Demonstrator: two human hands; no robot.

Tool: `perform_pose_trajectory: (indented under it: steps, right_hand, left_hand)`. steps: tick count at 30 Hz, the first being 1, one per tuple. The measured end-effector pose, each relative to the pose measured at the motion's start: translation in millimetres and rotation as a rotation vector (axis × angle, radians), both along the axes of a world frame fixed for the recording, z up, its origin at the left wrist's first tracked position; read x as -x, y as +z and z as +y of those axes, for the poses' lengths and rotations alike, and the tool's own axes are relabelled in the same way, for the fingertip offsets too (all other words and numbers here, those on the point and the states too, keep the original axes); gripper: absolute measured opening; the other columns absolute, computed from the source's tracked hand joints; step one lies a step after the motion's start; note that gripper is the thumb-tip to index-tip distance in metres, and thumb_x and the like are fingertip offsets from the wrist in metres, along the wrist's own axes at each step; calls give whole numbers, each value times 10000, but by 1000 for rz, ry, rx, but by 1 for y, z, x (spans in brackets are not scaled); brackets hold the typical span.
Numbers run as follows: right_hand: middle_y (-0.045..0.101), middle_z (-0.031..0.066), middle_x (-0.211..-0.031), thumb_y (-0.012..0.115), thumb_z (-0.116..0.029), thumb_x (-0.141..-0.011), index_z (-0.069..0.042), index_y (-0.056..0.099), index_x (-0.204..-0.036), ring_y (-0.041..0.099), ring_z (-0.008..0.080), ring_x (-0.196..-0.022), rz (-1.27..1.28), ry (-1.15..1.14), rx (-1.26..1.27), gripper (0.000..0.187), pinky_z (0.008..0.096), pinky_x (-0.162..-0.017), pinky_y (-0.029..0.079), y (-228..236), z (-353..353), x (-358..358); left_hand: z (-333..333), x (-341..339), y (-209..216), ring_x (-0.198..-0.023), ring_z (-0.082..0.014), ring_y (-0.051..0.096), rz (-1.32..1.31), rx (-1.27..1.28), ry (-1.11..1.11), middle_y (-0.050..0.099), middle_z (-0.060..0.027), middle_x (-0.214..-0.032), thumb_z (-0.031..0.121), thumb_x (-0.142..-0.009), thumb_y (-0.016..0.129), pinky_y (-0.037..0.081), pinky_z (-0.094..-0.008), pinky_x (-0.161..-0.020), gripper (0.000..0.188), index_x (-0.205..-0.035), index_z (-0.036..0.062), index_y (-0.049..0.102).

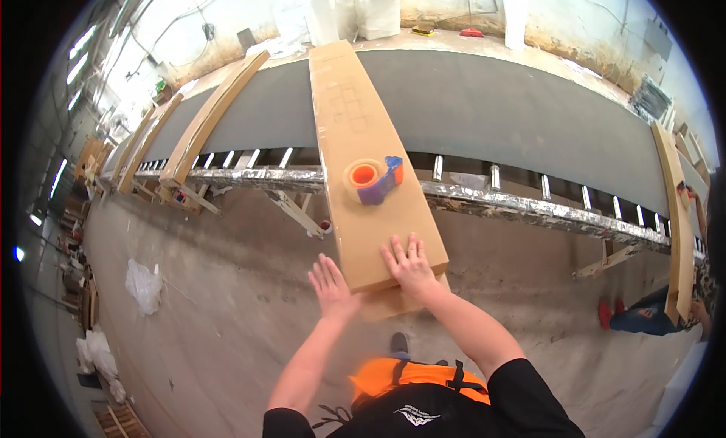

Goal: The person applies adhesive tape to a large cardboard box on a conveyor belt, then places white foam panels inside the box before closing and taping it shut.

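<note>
My right hand (411, 270) lies open on top of the long cardboard box (382, 230), its fingers spread near the right side of the end closest to me. My left hand (330, 290) is open too, fingers extended, just beside the near left corner; I cannot tell whether its palm touches the cardboard. Neither grip is closed around anything. The box lies across the grey conveyor belt (522, 98), its near end jutting past the metal frame (529, 205) toward me, with a cardboard flap (393, 305) showing below that end. On top, beyond my fingers, sits a tape dispenser (373, 192) with an orange-cored roll.
</note>
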State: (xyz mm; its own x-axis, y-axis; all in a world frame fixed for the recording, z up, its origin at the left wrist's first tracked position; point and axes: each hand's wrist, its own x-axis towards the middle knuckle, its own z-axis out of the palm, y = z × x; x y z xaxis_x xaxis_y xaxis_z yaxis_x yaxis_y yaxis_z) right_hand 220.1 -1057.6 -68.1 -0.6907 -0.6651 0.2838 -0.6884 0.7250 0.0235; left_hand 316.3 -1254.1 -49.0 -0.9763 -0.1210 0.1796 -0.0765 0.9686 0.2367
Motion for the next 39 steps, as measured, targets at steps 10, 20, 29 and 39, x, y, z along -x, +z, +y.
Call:
perform_pose_trajectory:
  steps: [10, 20, 29, 39]
  right_hand:
    - [486, 204, -1434, 693, -178, -784, -58, 567, -1329, 492, 461, -1286, -70, 55, 347, 572, 517, -1076, 410, -18, -16, 8]
    - [574, 134, -1237, 630, -360, -826, -54, 574, -1194, 555, 269, -1170, -1692, -759, 2279, 482, 454, -954, 475, -13, 17, -42]
    - [544, 164, -1255, 535, -327, -737, -44, 552, -1220, 512, 341, -1161, -1845, -973, 2315, 560, 521, -959, 422, 23, -9, 32]
    - [518, 148, -1168, 641, -39, -759, -22, 505, -1276, 513, 309, -1022, -166, -1121, 1406, 535, 449, -971, 450, 53, -9, 48]
  left_hand:
    - [4, 84, 9, -1407, -479, 306, -102, 254, -634, 326, -303, -1506, 295, -598, 844, 247, -506, -1188, 1046, -1444, -69, 349]
    - [0, 93, 4, -1388, -555, 282, -81, 294, -593, 283, -327, -1525, 327, -594, 872, 257, -568, -1163, 1081, -1475, -23, 352]
    - [12, 101, 37, -1268, -592, 426, -134, 336, -666, 421, -333, -1436, 563, -637, 804, 365, -599, -1074, 996, -1401, 9, 487]
    - [-8, 119, 10, -1181, -560, 526, 64, 343, -666, 533, -293, -1352, 635, -611, 771, 459, -588, -985, 949, -1323, 39, 579]
